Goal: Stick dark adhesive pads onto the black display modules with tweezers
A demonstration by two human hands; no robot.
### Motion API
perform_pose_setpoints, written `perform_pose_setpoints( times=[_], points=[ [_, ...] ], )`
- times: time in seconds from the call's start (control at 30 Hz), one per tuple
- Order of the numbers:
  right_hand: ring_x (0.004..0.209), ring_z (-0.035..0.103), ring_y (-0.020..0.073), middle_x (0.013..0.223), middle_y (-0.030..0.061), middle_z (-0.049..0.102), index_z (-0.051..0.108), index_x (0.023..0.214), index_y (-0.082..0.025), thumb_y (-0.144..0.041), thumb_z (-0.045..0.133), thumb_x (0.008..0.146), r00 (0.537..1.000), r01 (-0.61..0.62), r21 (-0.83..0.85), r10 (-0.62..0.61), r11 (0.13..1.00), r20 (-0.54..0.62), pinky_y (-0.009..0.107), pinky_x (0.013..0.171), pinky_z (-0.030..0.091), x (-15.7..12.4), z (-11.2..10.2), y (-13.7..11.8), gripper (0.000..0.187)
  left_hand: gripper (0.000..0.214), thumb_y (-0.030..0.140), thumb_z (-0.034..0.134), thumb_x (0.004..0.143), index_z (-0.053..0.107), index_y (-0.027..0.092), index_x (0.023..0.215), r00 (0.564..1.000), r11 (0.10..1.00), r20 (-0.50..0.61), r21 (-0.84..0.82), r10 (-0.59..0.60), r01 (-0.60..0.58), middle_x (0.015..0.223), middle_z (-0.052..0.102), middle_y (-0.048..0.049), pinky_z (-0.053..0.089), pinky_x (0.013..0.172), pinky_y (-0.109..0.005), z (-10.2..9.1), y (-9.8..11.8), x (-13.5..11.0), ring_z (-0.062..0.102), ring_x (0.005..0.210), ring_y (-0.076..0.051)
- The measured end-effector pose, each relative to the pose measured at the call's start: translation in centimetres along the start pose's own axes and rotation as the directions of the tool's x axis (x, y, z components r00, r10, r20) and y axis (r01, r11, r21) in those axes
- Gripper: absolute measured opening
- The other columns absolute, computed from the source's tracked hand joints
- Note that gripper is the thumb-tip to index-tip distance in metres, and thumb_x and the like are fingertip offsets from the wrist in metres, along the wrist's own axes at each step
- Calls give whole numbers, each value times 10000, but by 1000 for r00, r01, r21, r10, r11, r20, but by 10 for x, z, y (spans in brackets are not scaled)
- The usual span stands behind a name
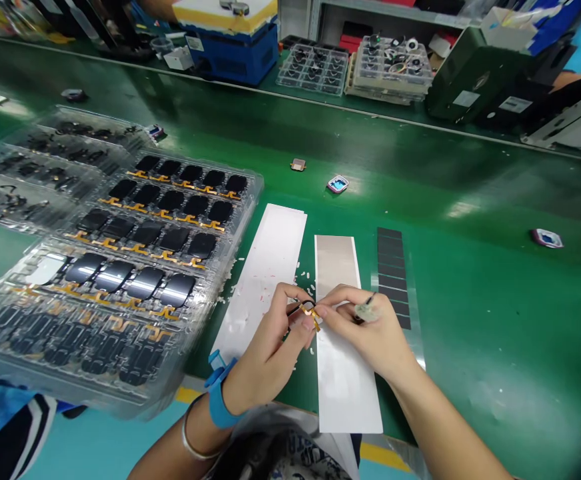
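My left hand (275, 347), with a blue wrist strap, is closed around a small dark-edged screen with a gold flex cable (311, 313). My fingers hide most of the screen. The thumb and index finger of my right hand (363, 327) pinch at the cable's right side. A thin dark tool with a translucent piece (366, 311) is tucked in my right hand; its kind is not clear. Beneath the hands lies a white strip of backing paper (348, 393) with a beige upper part. Another white paper strip (270, 267) lies to the left.
At left, a clear plastic tray (250, 200) carries rows of black screens with gold cables. A sheet of dark stickers (393, 273) lies right of the paper. Small watch-like cases (338, 184) are scattered on the green bench (470, 333). Bins and parts trays (313, 70) line the back shelf.
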State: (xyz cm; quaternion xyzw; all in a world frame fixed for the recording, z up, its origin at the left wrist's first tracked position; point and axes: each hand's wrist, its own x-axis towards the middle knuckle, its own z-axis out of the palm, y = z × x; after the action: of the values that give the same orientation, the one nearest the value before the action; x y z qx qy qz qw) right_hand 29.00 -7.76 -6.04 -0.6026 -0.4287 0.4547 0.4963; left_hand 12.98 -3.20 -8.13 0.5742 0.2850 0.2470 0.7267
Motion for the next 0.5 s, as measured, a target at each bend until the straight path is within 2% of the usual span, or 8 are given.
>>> perform_pose_setpoints(
  times=[0.13,0.23,0.5],
  points=[
    [536,482,78,680,6,648,705,723,-188,-253,702,791,997,61,-40,-63,997,-44,230,467,321,-2,2,-1,94,129,380,388,1029,378,253,1051,1000,1000,0,1,19,-19,672,407,70,315,568,-230,1,1,2,378,615,-93],
    [581,540,95,699,10,658,707,732,-193,-247,699,797,996,81,-29,-82,996,-47,233,498,369,-3,2,0,85,128,374,382,1031,378,247,1034,1000,1000,-7,5,16,-16,664,405,72,310,559,-227,3,1,3,376,604,-91],
    [565,541,79,689,-16,632,679,715,-202,-234,691,807,990,118,-33,-120,992,-72,208,489,381,-4,5,0,98,136,377,391,1025,372,242,1039,1000,1000,4,-8,13,-13,679,383,68,303,546,-227,2,-1,3,363,598,-91]
  ],
)
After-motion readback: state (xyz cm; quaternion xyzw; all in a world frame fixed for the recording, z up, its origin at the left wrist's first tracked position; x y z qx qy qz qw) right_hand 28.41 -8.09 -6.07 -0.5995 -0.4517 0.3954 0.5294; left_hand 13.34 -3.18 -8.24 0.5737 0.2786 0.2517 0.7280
